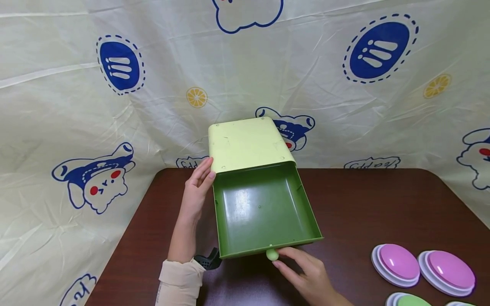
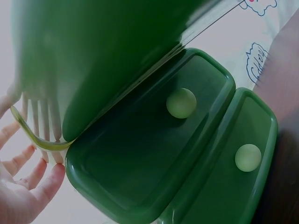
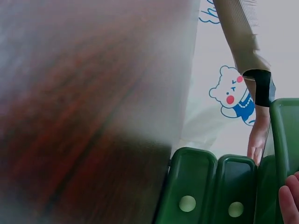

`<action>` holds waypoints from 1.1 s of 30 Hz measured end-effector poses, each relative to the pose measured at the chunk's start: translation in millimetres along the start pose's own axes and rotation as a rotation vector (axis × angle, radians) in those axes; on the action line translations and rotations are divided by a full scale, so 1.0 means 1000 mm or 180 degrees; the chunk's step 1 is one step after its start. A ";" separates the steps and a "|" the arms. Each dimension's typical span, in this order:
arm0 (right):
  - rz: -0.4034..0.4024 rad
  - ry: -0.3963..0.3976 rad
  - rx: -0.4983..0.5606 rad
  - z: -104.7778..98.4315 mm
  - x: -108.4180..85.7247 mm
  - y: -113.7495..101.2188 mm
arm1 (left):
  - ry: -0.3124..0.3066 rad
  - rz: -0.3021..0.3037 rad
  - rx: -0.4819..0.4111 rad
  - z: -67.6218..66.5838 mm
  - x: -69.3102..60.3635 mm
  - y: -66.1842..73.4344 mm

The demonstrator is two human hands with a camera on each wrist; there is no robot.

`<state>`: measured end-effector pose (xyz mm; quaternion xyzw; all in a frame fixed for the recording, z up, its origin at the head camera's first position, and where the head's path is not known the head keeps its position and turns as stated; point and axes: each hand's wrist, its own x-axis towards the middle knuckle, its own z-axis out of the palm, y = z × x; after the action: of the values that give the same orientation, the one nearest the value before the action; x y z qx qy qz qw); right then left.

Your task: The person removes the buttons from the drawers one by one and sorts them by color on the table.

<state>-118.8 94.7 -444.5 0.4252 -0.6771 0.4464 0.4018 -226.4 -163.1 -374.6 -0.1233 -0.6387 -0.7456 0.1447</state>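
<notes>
A small drawer unit with a pale yellow top (image 1: 249, 144) stands on the table, its green upper drawer (image 1: 264, 204) pulled far out toward me. The drawer's bare inside shows from above. My right hand (image 1: 306, 272) pinches the round light-green knob (image 1: 272, 254) between thumb and fingers; in the right wrist view only a few fingertips (image 3: 290, 196) appear at the edge. With fairly straight fingers, my left hand (image 1: 197, 187) rests against the unit's left side near the front top corner. Two lower drawer fronts with round knobs (image 2: 181, 103) (image 2: 248, 157) look closed in the left wrist view.
To the right on the dark brown table (image 1: 356, 204) lie pink-topped round push lights or lids (image 1: 400, 261) (image 1: 449, 270) with white bases. A green-topped one (image 1: 411, 300) is cut off by the frame. Behind the table hangs a printed cloth (image 1: 306, 76).
</notes>
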 end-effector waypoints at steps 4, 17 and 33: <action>-0.0071 0.0016 0.0014 0.000 0.005 -0.001 | 0.0001 -0.0017 0.0004 0.000 0.000 0.000; -0.0074 -0.0012 0.0085 -0.008 0.052 -0.012 | -0.0013 0.0056 -0.0034 0.000 0.000 -0.001; 0.0347 -0.0066 0.0102 -0.006 0.074 -0.001 | -0.0013 0.0029 -0.0040 0.000 0.000 -0.001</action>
<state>-139.8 83.9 -374.3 0.3986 -0.6962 0.4740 0.3630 -227.0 -163.0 -375.2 -0.1286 -0.6337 -0.7487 0.1461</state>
